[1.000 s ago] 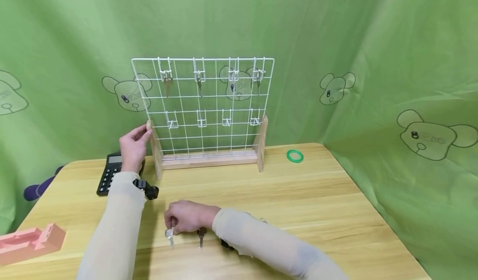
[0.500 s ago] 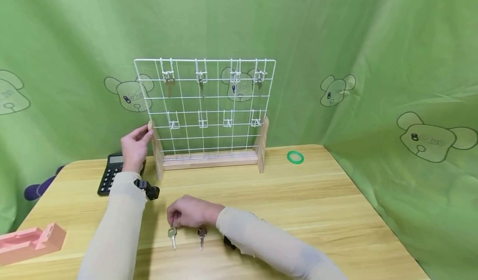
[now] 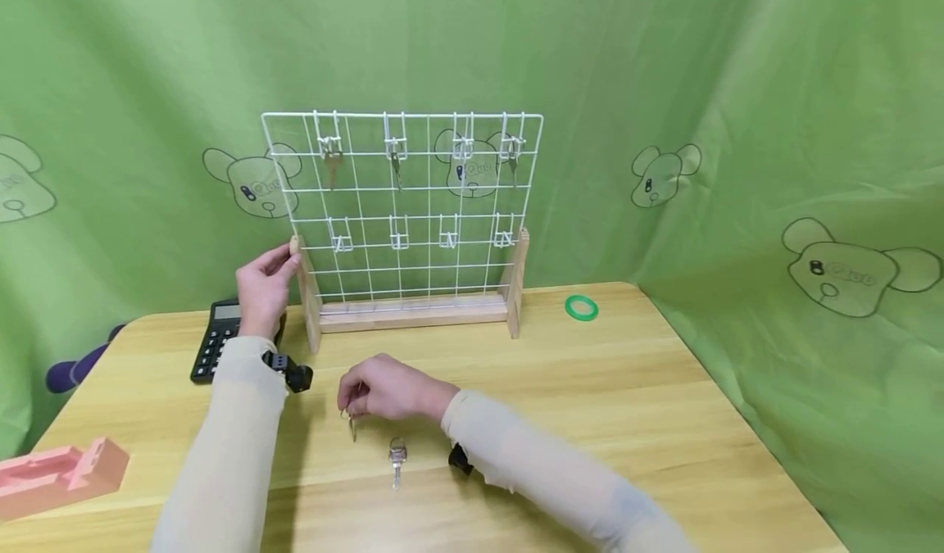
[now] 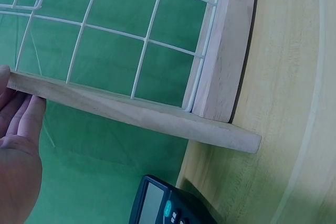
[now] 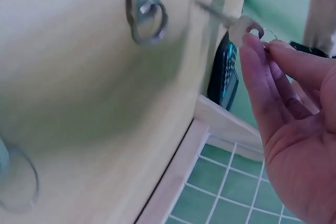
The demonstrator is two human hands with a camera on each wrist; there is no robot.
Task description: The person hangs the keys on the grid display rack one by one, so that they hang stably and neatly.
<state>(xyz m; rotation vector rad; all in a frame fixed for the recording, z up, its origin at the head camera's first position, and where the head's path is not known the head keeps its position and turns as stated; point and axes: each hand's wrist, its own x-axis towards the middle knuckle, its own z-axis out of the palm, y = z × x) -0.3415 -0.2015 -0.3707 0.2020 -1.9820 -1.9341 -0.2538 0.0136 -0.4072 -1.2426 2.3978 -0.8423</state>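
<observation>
My right hand pinches the ring of a key above the table, and the key hangs down. The right wrist view shows that key at my thumb and fingertips. Below it, a second key with a ring lies on the table. At the right wrist view's lower left edge is part of another ring, which the head view does not show. My left hand holds the top of the left wooden upright of a white wire rack. Keys hang from its upper hooks; the lower hooks bear none.
A black calculator lies behind my left wrist. A pink holder stands at the table's left edge, and a green ring lies right of the rack. Green curtain surrounds the table.
My right hand has lifted the key and carried it up and slightly right, toward the rack. The second key now shows fully. My left hand keeps its hold on the upright.
</observation>
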